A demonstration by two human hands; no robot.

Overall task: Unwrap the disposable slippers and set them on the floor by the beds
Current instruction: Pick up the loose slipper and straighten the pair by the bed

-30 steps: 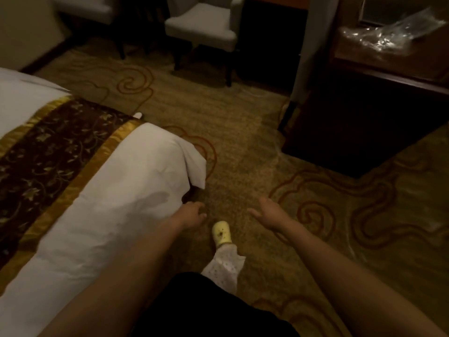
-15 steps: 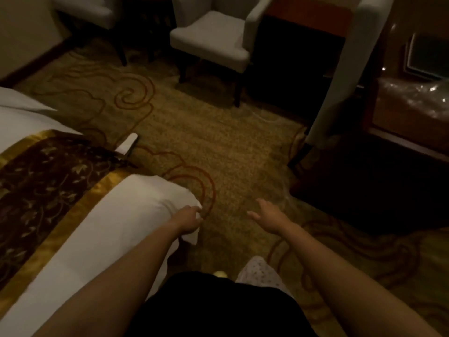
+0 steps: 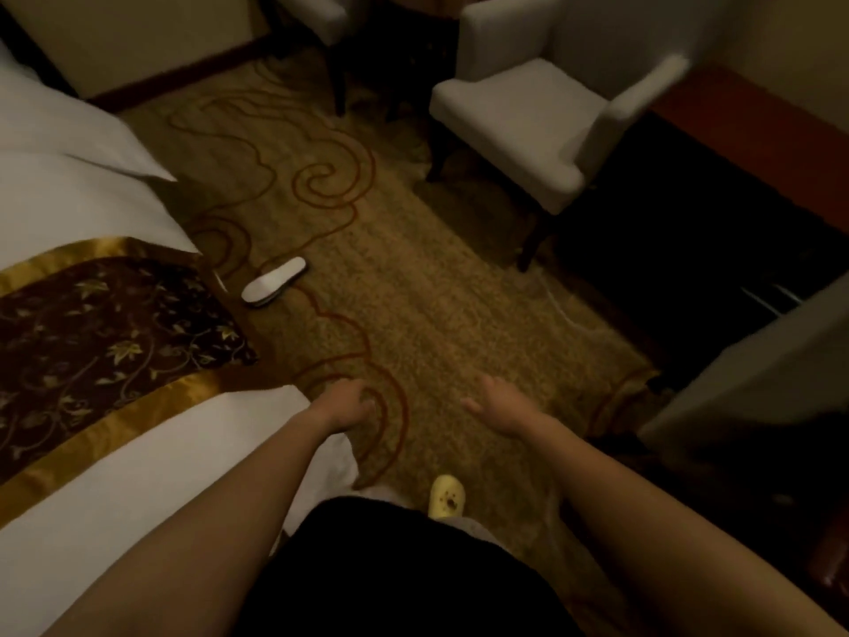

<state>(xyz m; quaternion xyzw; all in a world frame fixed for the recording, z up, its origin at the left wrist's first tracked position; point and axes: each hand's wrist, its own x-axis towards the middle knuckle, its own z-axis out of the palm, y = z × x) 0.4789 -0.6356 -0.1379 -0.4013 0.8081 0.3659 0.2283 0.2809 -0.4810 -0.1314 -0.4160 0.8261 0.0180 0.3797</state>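
Both hands empty: left hand (image 3: pixel 345 403) loosely curled, right hand (image 3: pixel 501 405) spread. Flat white disposable slipper (image 3: pixel 274 280) lay beside the white-sheeted bed (image 3: pixel 151 457); I judged fetching the next pair came next.

Beside the smooth white cloth bed (image 3: pixel 115 452) with its glossy, satin-looking gold-edged runner (image 3: pixel 92 342), a matt white slipper (image 3: pixel 274 281) is lying on rough, looped-looking patterned carpet (image 3: pixel 436 314).

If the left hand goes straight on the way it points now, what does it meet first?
Probably only carpet: the left hand points up the aisle beside the bed. The white slipper lies ahead, slightly left; depth is unclear.
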